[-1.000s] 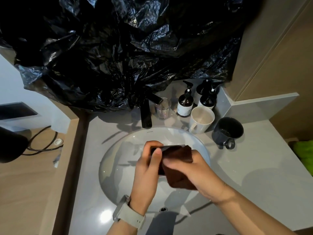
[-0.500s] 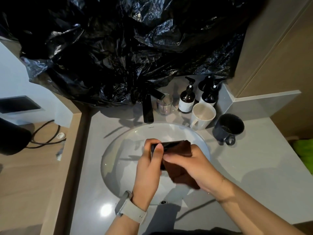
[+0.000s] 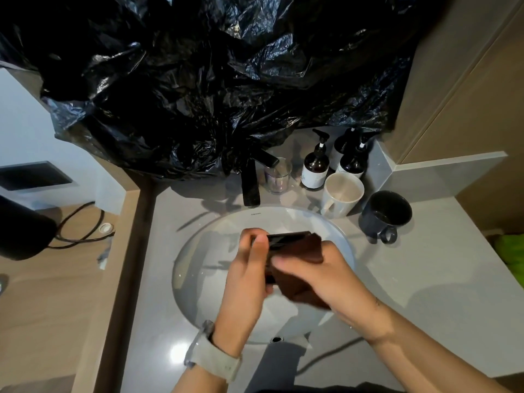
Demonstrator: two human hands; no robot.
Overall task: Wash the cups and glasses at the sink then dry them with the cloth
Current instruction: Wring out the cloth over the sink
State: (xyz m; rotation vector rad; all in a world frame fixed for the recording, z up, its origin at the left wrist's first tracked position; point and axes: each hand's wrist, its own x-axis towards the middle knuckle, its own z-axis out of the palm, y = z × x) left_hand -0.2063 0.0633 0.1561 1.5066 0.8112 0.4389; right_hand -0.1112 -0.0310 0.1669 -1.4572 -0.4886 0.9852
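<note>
Over the white sink basin [image 3: 215,234], my left hand [image 3: 249,268] grips a dark glass [image 3: 280,239], thumb along its side near the rim. My right hand [image 3: 326,273] holds a brown cloth [image 3: 307,248] wrapped against the glass's right side and bottom. Most of the glass is hidden by the cloth and my fingers. A clear glass [image 3: 278,175] stands behind the black tap [image 3: 251,182]. On the counter to the right stand a white mug [image 3: 341,195] and a dark mug [image 3: 385,215].
Three dark pump bottles [image 3: 316,164] stand at the back of the grey counter [image 3: 425,279]. Crumpled black plastic sheeting [image 3: 212,80] hangs over the wall above the tap. A wooden surface with a black cable [image 3: 79,222] lies to the left. Something green [image 3: 510,253] sits at the right edge.
My right hand has shifted slightly with the cloth against the glass. The view has tilted a little; the mugs and bottles have not moved.
</note>
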